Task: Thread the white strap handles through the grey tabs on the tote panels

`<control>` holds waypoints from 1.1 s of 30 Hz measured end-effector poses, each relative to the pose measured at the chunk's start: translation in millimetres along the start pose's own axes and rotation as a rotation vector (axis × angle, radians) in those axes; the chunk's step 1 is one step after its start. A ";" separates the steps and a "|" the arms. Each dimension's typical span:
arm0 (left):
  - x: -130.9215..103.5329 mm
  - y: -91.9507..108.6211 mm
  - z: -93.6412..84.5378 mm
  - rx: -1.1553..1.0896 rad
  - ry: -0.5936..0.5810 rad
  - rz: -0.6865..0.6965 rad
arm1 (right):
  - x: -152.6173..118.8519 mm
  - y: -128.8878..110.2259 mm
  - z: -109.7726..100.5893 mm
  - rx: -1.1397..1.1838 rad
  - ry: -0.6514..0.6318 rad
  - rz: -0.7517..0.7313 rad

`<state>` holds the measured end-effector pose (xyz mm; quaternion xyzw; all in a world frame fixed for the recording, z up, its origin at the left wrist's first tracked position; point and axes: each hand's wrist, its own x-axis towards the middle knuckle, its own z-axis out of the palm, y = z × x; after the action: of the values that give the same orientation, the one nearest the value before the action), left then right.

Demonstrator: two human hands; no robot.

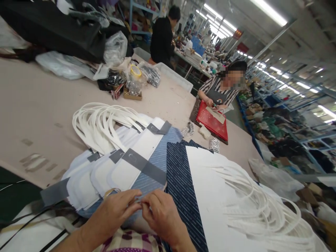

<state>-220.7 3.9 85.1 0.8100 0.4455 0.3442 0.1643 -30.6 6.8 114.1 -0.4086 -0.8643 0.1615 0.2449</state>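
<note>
At the near edge of the table, my left hand point(119, 206) and my right hand point(161, 211) meet fingertip to fingertip. Both are closed in a pinch; whatever lies between the fingers is too small to make out. Just beyond them spreads a fanned stack of white and light-blue striped pieces point(153, 169) with grey tabs point(143, 166). White looped straps point(98, 127) lie at its far end. To the right of my right hand is a second stack, of dark navy printed pieces point(181, 189) with white panels point(206, 196) and more white straps point(262, 203).
Across the table a co-worker point(220, 87) handles something over a red board point(210, 117). Another person point(162, 38) stands farther back. Plastic bags, a yellow tape roll point(135, 71) and a small cardboard box point(132, 94) sit at the far left. Shelves of materials line the right.
</note>
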 end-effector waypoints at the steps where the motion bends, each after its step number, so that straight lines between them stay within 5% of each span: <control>1: -0.1 -4.1 -0.6 -0.012 -0.004 -0.014 | 4.8 -0.8 5.9 0.018 0.020 0.012; 6: -1.2 -19.3 -9.3 -0.104 0.047 -0.029 | 33.9 23.7 36.6 0.264 0.146 0.312; 10: -4.8 -35.6 -11.1 -0.293 -0.002 -0.194 | 63.6 84.6 59.3 0.641 0.276 0.800; 12: -7.8 -49.2 -9.5 -0.318 -0.030 -0.341 | 79.8 114.5 68.9 0.756 0.311 0.910; 16: -16.9 -79.3 -8.9 -0.285 -0.004 -0.535 | 109.4 148.7 85.3 0.735 0.325 0.926; 21: -25.1 -103.6 -13.8 -0.274 0.032 -0.636 | 129.0 160.3 100.7 0.608 0.253 0.948; 27: -25.2 -111.8 -13.6 -0.332 0.059 -0.629 | 130.9 174.9 85.7 0.361 0.205 0.969; 30: -26.0 -112.1 -14.2 -0.389 0.056 -0.573 | 133.2 159.0 76.1 0.260 0.249 0.935; 33: -24.8 -108.3 -19.5 -0.410 0.034 -0.506 | 143.2 116.6 84.8 0.244 0.209 0.707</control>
<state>-309.4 41.8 26.8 0.6176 0.5570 0.3885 0.3967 -82.8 184.1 29.7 -0.6636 -0.6148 0.2948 0.3078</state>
